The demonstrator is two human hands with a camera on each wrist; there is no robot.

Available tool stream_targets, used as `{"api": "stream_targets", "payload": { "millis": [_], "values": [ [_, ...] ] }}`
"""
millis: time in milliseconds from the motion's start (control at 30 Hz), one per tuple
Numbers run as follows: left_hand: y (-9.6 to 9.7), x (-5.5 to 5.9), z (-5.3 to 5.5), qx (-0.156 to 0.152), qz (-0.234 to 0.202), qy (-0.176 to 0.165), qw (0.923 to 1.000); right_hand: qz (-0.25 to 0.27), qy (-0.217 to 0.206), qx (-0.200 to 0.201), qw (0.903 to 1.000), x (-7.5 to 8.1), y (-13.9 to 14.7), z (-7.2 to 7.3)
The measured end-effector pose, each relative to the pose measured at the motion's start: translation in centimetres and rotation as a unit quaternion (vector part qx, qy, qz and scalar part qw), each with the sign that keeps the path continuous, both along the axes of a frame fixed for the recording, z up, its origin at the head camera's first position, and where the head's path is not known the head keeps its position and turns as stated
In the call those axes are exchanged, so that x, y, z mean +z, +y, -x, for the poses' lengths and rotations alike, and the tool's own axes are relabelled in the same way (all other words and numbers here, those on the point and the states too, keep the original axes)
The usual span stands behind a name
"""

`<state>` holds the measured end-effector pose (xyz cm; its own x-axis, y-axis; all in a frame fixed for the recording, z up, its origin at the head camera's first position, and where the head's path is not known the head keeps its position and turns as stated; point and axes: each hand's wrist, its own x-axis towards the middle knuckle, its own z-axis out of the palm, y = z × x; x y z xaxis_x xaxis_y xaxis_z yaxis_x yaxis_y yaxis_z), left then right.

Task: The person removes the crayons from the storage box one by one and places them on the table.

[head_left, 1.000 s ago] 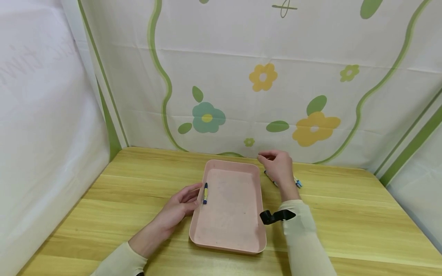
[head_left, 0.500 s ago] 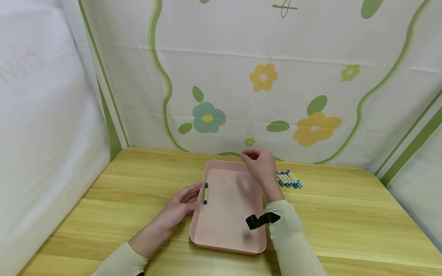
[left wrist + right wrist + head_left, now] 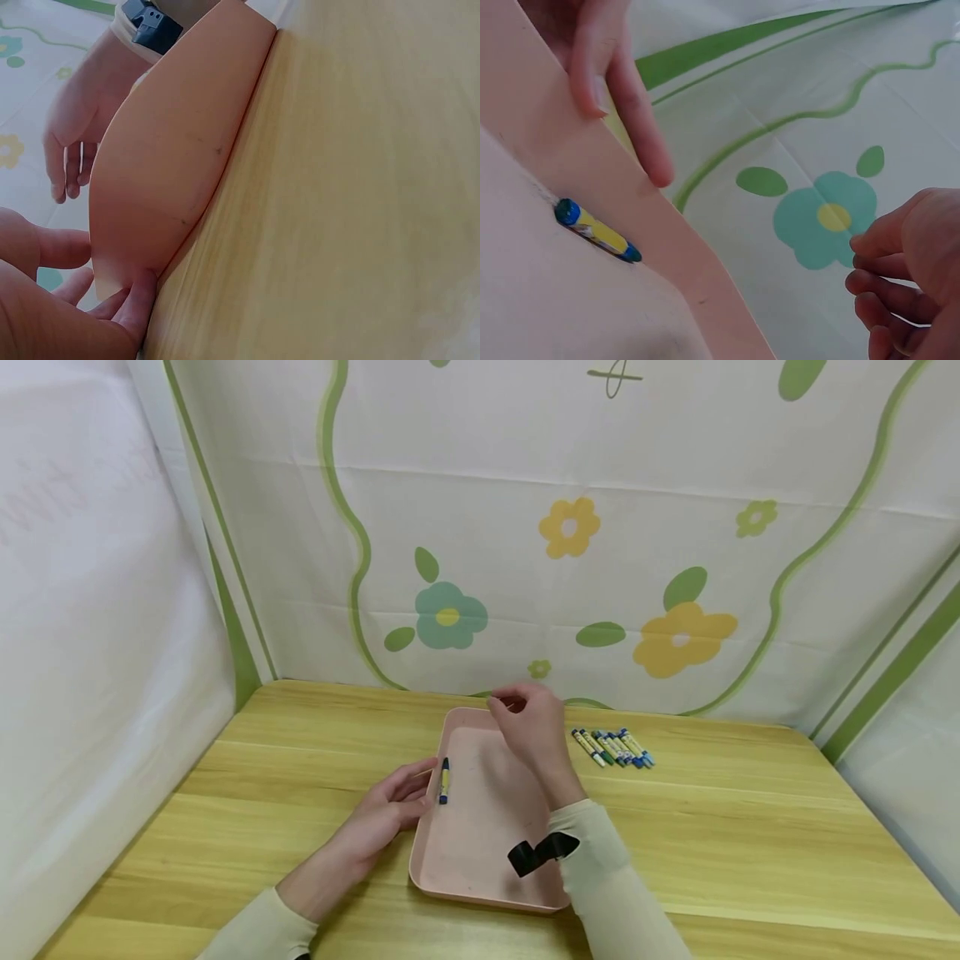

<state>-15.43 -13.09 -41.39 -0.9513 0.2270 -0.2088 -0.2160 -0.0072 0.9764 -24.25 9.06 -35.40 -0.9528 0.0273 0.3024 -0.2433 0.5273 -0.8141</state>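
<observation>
A pink tray [image 3: 495, 827] lies on the table, with one blue-capped, yellow-wrapped crayon [image 3: 445, 781] inside along its left wall; the right wrist view shows the same crayon [image 3: 596, 231]. My left hand [image 3: 386, 802] touches the tray's left side from outside, its fingers [image 3: 139, 307] fairly straight against the wall. My right hand [image 3: 528, 727] is over the tray's far right part, thumb and index fingertips together. In the right wrist view my right hand [image 3: 907, 277] has its fingers bent, and I cannot tell whether they hold anything.
Several crayons [image 3: 615, 749] lie side by side on the wooden table [image 3: 750, 827], right of the tray's far end. A white cloth [image 3: 510, 510] with printed flowers hangs behind the table, and white cloth [image 3: 105, 610] stands at the left.
My right hand has moved left from beside the crayons to over the tray, bringing the row of crayons into view. My left hand and the tray stay in place.
</observation>
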Motion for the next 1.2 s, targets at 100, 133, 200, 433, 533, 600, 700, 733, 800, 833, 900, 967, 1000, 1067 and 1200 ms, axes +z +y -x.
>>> {"api": "stream_targets", "payload": {
  "millis": [100, 133, 200, 433, 533, 600, 700, 733, 800, 833, 900, 967, 1000, 1067, 1200],
  "values": [
    [0.0, 0.1, 0.0, -0.001, 0.002, -0.001, 1.0000, -0.025, -0.019, -0.007, 0.9995, -0.1, -0.7, -0.4],
    [0.0, 0.1, 0.0, -0.001, 0.002, -0.001, 1.0000, -0.040, -0.024, -0.013, 0.9988, -0.1, -0.9, -0.6],
    [0.0, 0.1, 0.0, -0.002, 0.003, -0.001, 1.0000, -0.056, -0.025, -0.014, 0.9980, -0.3, -1.3, -0.8],
    [0.0, 0.0, 0.1, -0.008, -0.004, 0.002, 1.0000, -0.030, -0.012, 0.030, 0.9990, -1.2, -1.8, -0.5],
    [0.0, 0.0, 0.1, -0.008, -0.003, 0.002, 1.0000, -0.036, -0.032, 0.047, 0.9977, -1.5, -1.9, -0.5],
    [-0.1, 0.1, 0.1, -0.008, -0.002, 0.002, 1.0000, -0.040, -0.044, 0.064, 0.9962, -1.7, -2.0, -0.4],
    [-0.1, 0.1, 0.1, -0.008, -0.002, 0.002, 1.0000, -0.040, -0.060, 0.088, 0.9935, -2.1, -2.0, -0.3],
    [-0.1, 0.1, 0.1, -0.009, -0.002, 0.002, 1.0000, -0.039, -0.064, 0.094, 0.9928, -2.2, -2.0, -0.3],
    [-0.1, 0.0, 0.1, -0.009, -0.001, 0.002, 1.0000, -0.033, -0.073, 0.105, 0.9913, -2.4, -1.9, -0.2],
    [-0.1, 0.0, 0.1, -0.009, 0.000, 0.002, 1.0000, -0.030, -0.081, 0.109, 0.9902, -2.5, -1.8, -0.2],
    [-0.1, 0.0, 0.1, -0.007, 0.001, 0.000, 1.0000, -0.034, -0.101, 0.117, 0.9873, -2.7, -1.8, -0.1],
    [-0.1, 0.0, 0.1, -0.005, 0.002, -0.001, 1.0000, -0.045, -0.121, 0.128, 0.9833, -2.9, -1.8, 0.0],
    [0.0, 0.0, 0.1, -0.004, 0.003, -0.001, 1.0000, -0.053, -0.131, 0.134, 0.9809, -3.0, -1.8, 0.0],
    [0.0, -0.1, 0.2, -0.003, 0.004, -0.001, 1.0000, -0.067, -0.146, 0.142, 0.9767, -3.2, -1.9, 0.1],
    [0.0, -0.2, 0.2, -0.002, 0.006, -0.001, 1.0000, -0.081, -0.156, 0.156, 0.9721, -3.3, -2.0, 0.1]
  ]
}}
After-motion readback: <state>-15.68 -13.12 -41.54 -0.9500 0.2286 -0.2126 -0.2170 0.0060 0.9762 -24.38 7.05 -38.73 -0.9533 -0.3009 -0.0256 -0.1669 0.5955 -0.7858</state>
